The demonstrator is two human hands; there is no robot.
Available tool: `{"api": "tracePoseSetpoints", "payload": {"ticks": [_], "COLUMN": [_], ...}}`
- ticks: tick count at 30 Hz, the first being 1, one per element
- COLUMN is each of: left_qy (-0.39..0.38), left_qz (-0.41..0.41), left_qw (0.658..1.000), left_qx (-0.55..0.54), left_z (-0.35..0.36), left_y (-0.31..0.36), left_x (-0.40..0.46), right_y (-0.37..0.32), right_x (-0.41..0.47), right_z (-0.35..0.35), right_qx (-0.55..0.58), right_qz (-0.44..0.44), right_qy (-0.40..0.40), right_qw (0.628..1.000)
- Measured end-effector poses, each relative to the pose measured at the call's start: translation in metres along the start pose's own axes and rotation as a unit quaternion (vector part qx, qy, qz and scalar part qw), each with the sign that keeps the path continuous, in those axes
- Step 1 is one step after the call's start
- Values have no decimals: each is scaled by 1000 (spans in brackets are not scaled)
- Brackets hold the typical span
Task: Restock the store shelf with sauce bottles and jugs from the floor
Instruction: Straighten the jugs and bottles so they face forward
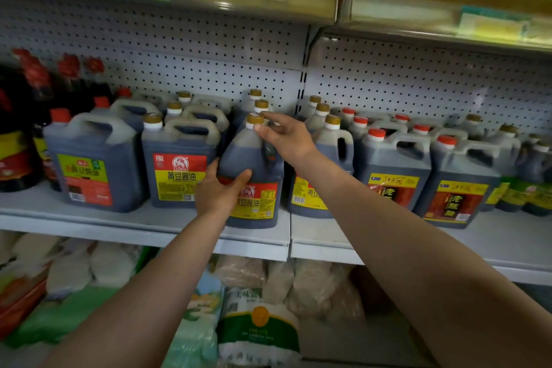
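Two bare forearms come up from the bottom edge, one on each side, uncovered along their whole visible length with no sleeve cuff showing. The left hand (219,188) and the right hand (285,136) are gloveless. Wrists carry no watch, band or bracelet, and no ring shows on the visible fingers. Fingernails look short and plain. Both forearms are smooth, without marks or tattoos on the sides facing us.
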State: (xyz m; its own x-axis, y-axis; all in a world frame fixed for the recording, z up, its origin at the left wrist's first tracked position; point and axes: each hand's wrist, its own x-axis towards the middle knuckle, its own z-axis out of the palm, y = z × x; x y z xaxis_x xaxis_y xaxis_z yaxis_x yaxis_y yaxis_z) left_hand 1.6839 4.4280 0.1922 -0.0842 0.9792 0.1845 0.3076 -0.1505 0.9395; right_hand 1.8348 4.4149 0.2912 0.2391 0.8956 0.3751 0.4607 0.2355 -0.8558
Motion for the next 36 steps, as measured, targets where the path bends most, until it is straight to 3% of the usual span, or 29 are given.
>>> {"api": "tracePoseSetpoints", "payload": {"ticks": [9, 27, 30, 33, 36], "left_qy": [22, 2, 37, 72, -4], "left_qz": [18, 22, 55, 116, 66], "left_qw": [999, 999, 997, 991, 998], "left_qx": [-29, 32, 33, -12, 16], "left_z": [17, 10, 0, -11, -12], "left_y": [10, 15, 34, 75, 110], "left_x": [-7, -6, -4, 7, 38], "right_y": [5, 11, 1, -11, -13], "right_x": [12, 15, 26, 51, 75], "right_z": [-4, -12, -26, -40, -40], "right_qx": [-24, -11, 43, 27, -7], "right_qz": [13, 29, 21, 8, 6], "right_qy": [52, 38, 48, 90, 88], "right_qw": [998, 999, 998, 996, 996]}}
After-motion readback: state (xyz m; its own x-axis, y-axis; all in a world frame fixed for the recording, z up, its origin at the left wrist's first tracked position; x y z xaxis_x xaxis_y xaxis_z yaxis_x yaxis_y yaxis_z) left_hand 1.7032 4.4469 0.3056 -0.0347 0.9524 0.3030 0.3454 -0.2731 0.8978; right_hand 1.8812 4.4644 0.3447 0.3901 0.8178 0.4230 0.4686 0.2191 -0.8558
